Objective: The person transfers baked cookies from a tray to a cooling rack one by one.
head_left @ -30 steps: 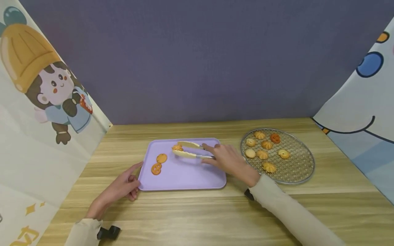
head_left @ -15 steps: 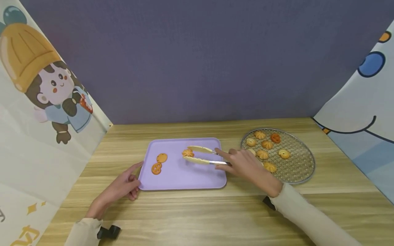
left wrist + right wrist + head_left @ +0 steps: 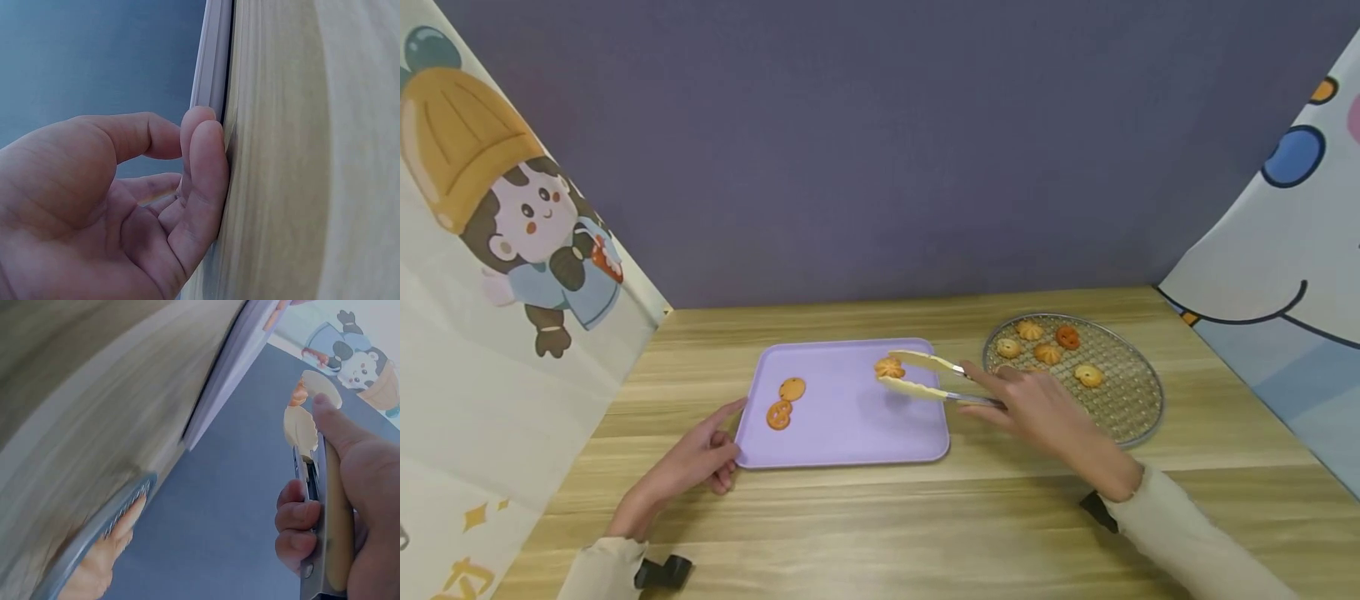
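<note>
My right hand (image 3: 1037, 408) grips a pair of metal tongs (image 3: 917, 389) with cream scalloped tips. Between those tips is a golden, flower-shaped cookie (image 3: 889, 367), over the right part of the lilac tray (image 3: 842, 429). In the right wrist view, fingers curl round the tongs' handle (image 3: 337, 537), and the cookie (image 3: 299, 394) shows between the tips. My left hand (image 3: 696, 454) holds the tray's left edge with thumb and index finger, its other fingers curled. On the tray's left side, a round cracker (image 3: 792, 389) lies against a pretzel (image 3: 778, 414).
A round wire-mesh rack (image 3: 1127, 400) at the right bears several cookies, including a reddish pretzel (image 3: 1067, 337) and a pale swirled cookie (image 3: 1088, 375). My right hand covers its front left part. A dark partition (image 3: 895, 167) stands behind the wooden table (image 3: 850, 533).
My right hand and the tongs have moved right across the tray, carrying the flower-shaped cookie along. The hand now overlaps more of the rack. My left hand stays at the tray's edge.
</note>
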Action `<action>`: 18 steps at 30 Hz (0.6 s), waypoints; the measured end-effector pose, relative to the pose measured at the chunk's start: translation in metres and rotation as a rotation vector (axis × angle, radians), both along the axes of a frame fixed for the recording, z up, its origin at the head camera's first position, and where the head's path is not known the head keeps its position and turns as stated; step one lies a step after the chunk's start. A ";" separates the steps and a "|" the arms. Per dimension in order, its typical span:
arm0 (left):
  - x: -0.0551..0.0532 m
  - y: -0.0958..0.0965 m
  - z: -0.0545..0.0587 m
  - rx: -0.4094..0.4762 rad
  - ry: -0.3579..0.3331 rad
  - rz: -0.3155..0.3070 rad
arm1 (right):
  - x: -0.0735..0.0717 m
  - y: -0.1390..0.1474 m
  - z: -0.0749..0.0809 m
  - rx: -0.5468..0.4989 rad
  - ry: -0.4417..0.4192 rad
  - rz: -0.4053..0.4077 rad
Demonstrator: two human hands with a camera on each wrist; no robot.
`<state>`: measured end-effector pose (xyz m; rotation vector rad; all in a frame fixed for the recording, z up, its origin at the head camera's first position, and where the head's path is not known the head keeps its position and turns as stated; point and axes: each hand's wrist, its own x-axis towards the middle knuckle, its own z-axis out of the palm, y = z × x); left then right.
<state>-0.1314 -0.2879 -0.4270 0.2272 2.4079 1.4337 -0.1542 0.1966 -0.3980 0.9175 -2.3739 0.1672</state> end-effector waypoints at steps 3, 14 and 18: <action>-0.001 0.000 0.000 -0.003 -0.002 -0.002 | 0.004 0.010 0.001 -0.021 0.028 -0.001; -0.003 0.000 -0.002 0.005 0.002 -0.008 | 0.023 0.048 0.000 -0.045 0.052 -0.037; -0.003 -0.001 -0.003 0.008 0.004 -0.014 | 0.028 0.059 -0.003 -0.045 0.076 -0.037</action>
